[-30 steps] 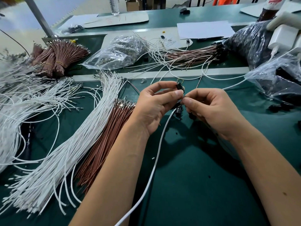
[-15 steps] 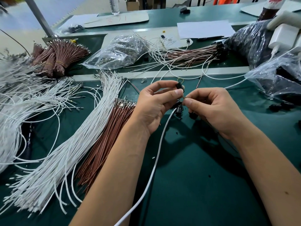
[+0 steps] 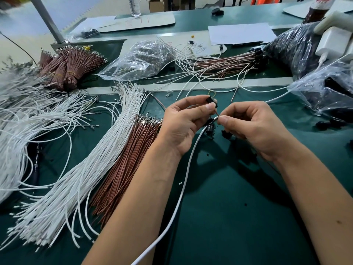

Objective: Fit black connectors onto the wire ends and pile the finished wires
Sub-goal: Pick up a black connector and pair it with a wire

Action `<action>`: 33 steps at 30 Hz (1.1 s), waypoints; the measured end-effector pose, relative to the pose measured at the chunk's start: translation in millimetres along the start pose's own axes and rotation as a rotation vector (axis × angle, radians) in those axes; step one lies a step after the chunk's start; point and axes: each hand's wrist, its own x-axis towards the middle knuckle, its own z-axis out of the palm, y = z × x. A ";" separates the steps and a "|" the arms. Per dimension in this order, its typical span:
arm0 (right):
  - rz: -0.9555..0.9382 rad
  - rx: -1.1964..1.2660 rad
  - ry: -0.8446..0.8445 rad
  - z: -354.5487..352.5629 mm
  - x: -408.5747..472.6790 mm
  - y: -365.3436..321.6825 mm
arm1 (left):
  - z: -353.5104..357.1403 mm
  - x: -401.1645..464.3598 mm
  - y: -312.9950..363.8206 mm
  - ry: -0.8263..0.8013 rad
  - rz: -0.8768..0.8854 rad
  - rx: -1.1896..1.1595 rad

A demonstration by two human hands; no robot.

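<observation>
My left hand (image 3: 183,123) pinches a small black connector (image 3: 210,100) between thumb and forefinger above the green table. My right hand (image 3: 254,127) pinches the ends of a white and a brown wire (image 3: 217,116) just below the connector, a small gap apart from it. A thicker white cable (image 3: 183,186) runs from under the hands toward the bottom edge. Loose black connectors (image 3: 226,133) lie on the mat under my hands. The finished wires (image 3: 225,62) with black ends are piled at the back right.
A fan of white wires (image 3: 91,159) and a brown wire bundle (image 3: 126,165) lie left of my arms. More brown bundles (image 3: 70,64) sit far left. Clear plastic bags (image 3: 141,58) of parts are at the back, dark bags (image 3: 328,88) and a white charger (image 3: 334,43) at right.
My right hand has drawn the wire ends slightly down and away from the connector, so the tips now show between the hands. My left hand keeps its hold.
</observation>
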 end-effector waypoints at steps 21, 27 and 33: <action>-0.025 -0.103 0.097 5.3 1.0 3.0 | 0.4 2.9 -10.9 0.019 0.015 0.125; 0.011 -0.112 0.102 7.2 1.8 5.7 | 3.5 3.5 -19.7 0.073 0.096 0.128; 0.013 -0.117 0.091 6.2 1.9 5.2 | 4.1 3.4 -19.1 0.077 0.127 0.129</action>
